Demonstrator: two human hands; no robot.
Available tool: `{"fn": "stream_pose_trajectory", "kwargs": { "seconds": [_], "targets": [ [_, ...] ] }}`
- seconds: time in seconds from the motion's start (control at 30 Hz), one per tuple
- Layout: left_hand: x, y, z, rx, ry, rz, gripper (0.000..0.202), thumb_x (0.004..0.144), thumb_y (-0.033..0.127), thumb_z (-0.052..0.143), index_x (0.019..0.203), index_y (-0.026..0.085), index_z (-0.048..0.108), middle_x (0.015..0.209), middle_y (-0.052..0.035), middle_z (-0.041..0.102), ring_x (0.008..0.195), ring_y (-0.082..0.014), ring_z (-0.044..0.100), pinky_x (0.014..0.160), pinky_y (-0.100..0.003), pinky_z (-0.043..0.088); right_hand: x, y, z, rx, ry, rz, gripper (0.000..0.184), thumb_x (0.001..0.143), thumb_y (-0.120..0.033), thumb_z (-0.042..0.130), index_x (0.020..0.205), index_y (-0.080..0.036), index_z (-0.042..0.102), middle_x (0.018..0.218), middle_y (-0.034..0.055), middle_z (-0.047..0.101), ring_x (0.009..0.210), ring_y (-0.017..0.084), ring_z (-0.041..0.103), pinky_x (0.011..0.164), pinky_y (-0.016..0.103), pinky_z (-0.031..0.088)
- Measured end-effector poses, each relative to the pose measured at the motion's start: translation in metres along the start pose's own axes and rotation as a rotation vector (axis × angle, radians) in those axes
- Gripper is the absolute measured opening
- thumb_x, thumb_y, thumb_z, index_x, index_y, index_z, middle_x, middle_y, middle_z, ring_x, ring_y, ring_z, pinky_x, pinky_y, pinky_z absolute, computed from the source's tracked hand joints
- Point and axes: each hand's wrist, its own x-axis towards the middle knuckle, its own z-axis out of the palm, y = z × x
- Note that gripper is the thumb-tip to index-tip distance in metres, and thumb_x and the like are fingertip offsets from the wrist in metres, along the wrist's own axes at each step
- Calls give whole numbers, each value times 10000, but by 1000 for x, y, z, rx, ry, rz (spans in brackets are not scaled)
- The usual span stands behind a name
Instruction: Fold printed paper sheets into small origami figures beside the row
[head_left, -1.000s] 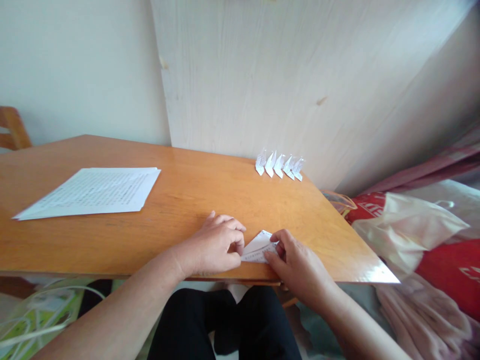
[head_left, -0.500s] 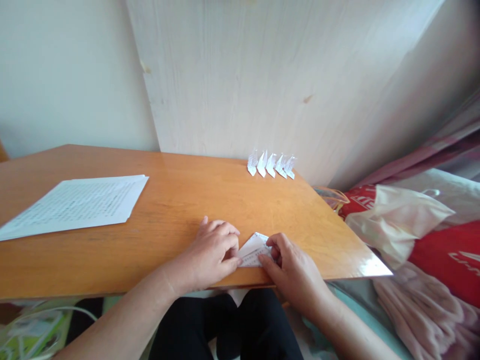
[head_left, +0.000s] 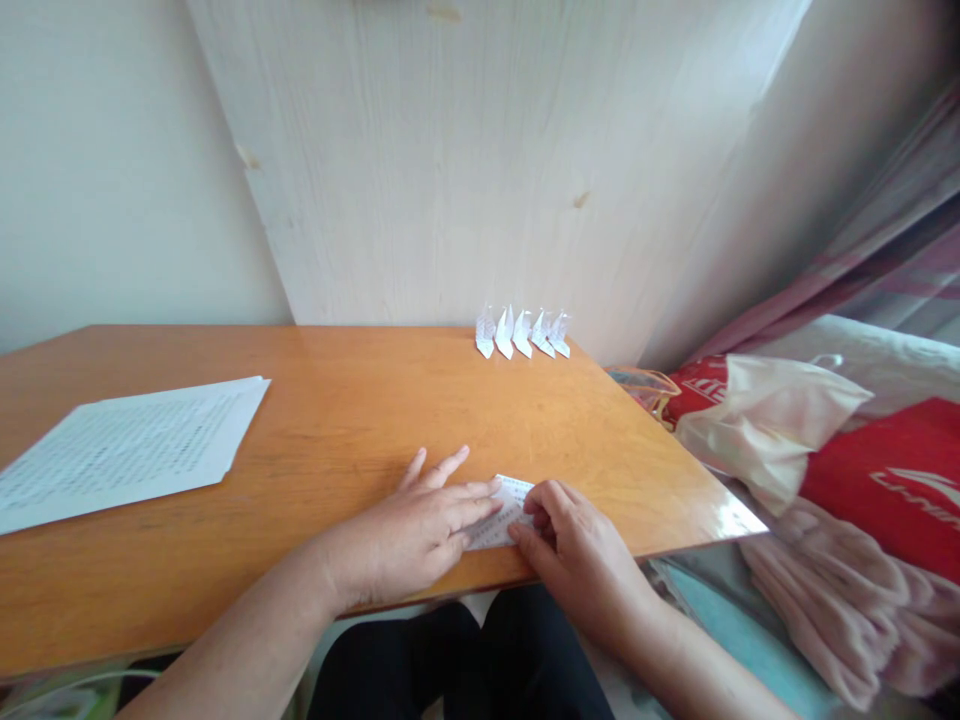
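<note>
We saw both hands at the near edge of the table (head_left: 360, 400), a little apart, with a small piece of folded paper (head_left: 499, 530) lying between them. The left hand (head_left: 427, 535) was flattened, two fingers splayed upward and the others laid over the paper's left part, which seemed to us a way of pressing it against the hard wood. The right hand (head_left: 574, 545) was curled at the opposite side, thumb and forefinger touching the paper, probably to steady it; its own fingers hid the contact, so we could not tell whether it truly pinched.

Toward the back, near the pale panel (head_left: 450, 200), we counted five folded paper pieces (head_left: 523, 335) in a tidy row, perhaps put there to leave working room. The stack of printed sheets (head_left: 135, 450) lay well off to the left, likely for the same reason. Beyond the table's right side we noticed a cream bag (head_left: 772, 430) beside a red bag (head_left: 885, 490).
</note>
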Motion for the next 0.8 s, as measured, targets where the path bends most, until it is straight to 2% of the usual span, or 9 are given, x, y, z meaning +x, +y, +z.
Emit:
{"fn": "stream_pose_trajectory", "kwargs": {
  "seconds": [0.37, 0.57, 0.8],
  "targets": [
    [0, -3, 0, 13, -1, 24, 570, 1013, 265, 389, 1545, 434, 273, 1612, 93, 329, 1547, -280, 7, 1229, -596, 25, -15, 2, -4, -38, 35, -133, 170, 964, -176, 544, 918, -224, 700, 907, 54, 594, 837, 193, 551, 755, 334, 450],
    [-2, -5, 3, 69, 7, 40, 564, 1028, 275, 370, 1549, 450, 242, 1615, 94, 324, 1545, -286, 23, 1226, -593, 33, -20, 4, -2, -112, 65, -162, 189, 976, -195, 535, 963, -226, 721, 896, 62, 594, 831, 204, 541, 752, 351, 457],
    [-1, -6, 4, 147, -18, 92, 521, 1033, 286, 362, 1528, 444, 316, 1630, 75, 293, 1539, -335, -14, 1199, -643, -16, -23, 3, 0, -154, 78, -188, 201, 990, -221, 515, 1011, -229, 715, 910, 62, 603, 840, 211, 536, 771, 375, 451]
  ]
}}
